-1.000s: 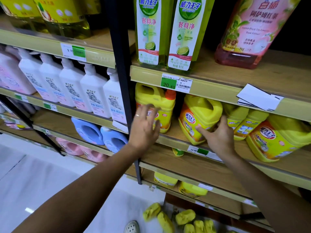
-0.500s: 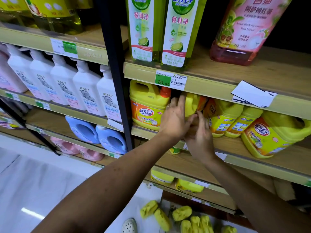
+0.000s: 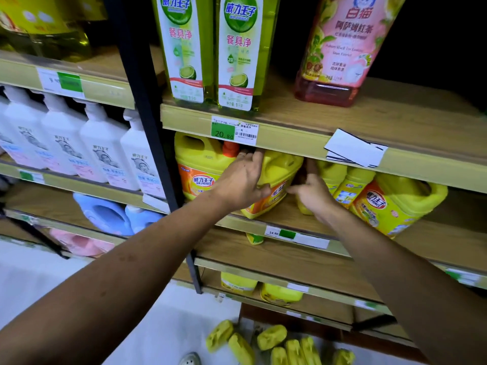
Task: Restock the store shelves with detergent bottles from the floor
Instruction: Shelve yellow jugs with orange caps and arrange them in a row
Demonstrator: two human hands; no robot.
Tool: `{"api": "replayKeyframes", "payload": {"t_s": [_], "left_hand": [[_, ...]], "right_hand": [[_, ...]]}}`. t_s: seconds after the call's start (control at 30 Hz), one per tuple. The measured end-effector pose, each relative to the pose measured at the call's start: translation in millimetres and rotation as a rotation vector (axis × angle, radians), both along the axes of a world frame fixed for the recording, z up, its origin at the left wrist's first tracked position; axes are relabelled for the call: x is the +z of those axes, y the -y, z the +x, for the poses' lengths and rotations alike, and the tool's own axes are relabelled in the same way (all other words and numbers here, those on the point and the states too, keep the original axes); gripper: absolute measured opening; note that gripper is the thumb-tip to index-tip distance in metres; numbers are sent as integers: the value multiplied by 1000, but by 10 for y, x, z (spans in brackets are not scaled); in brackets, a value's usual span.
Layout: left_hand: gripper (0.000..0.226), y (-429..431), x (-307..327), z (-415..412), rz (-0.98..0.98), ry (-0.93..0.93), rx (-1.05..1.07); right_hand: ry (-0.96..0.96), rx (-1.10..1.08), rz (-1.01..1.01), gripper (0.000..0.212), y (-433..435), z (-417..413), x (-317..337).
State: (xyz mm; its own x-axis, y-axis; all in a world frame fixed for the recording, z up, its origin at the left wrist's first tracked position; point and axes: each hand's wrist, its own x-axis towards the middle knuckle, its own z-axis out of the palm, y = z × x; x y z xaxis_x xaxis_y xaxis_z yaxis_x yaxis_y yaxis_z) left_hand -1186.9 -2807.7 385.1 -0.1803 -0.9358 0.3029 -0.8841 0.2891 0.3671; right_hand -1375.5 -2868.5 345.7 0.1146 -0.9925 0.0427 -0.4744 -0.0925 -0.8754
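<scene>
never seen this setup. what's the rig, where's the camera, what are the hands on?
There is no machine here. A person works with two bare hands, and the single camera sits on their head looking forward and down, so both arms enter from the bottom of the picture.

The surface is a wooden store shelf. The left hand holds a tilted yellow jug, with the thumb across its label. The right hand is at the jug's other side. Its fingers reach into shadow, so I cannot tell if it grips.

An upright jug stands just to the left. Small bottles and another tilted jug are to the right. Green bottles and a pink bottle stand one shelf up. More yellow bottles lie on the floor, not yet shelved.
</scene>
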Motion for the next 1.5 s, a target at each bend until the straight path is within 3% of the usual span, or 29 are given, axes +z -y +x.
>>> {"api": "replayKeyframes", "payload": {"t_s": [0.13, 0.23, 0.33, 0.47, 0.67, 0.83, 1.03, 1.1, 1.2, 1.27, 1.3, 1.5], "left_hand": [[79, -33, 28, -48, -13, 26, 10], [68, -102, 22, -26, -105, 86, 83], [61, -196, -53, -36, -230, 110, 141], [58, -202, -129, -13, -235, 20, 138], [63, -181, -148, 69, -229, 34, 100], [72, -178, -165, 65, -240, 89, 96], [73, -190, -245, 92, -314, 190, 200], [72, -196, -248, 57, -334, 199, 213], [62, -233, -285, -52, -415, 165, 190], [49, -262, -345, -162, -487, 140, 125], [43, -268, -375, -220, -515, 138, 84], [33, -269, -448, -565, -535, 167, -26]], "right_hand": [[199, -72, 180, 47, 113, 148, 128], [194, -72, 212, 33, 96, 144, 134], [150, -33, 116, 37, -23, 88, 108], [-5, -168, -59, 75, -231, 54, -4], [-39, -215, -109, 89, -362, 2, -131], [-82, -178, -150, 84, -443, 51, -186], [-218, -137, -205, 93, -478, 46, -214], [-122, -68, -128, 90, -446, -46, -199], [71, -146, -88, 61, -427, -277, -232], [75, -320, -170, 33, -409, -459, -247], [50, -394, -209, 28, -388, -541, -233], [-337, -534, -328, 60, -179, -676, 18]]}}
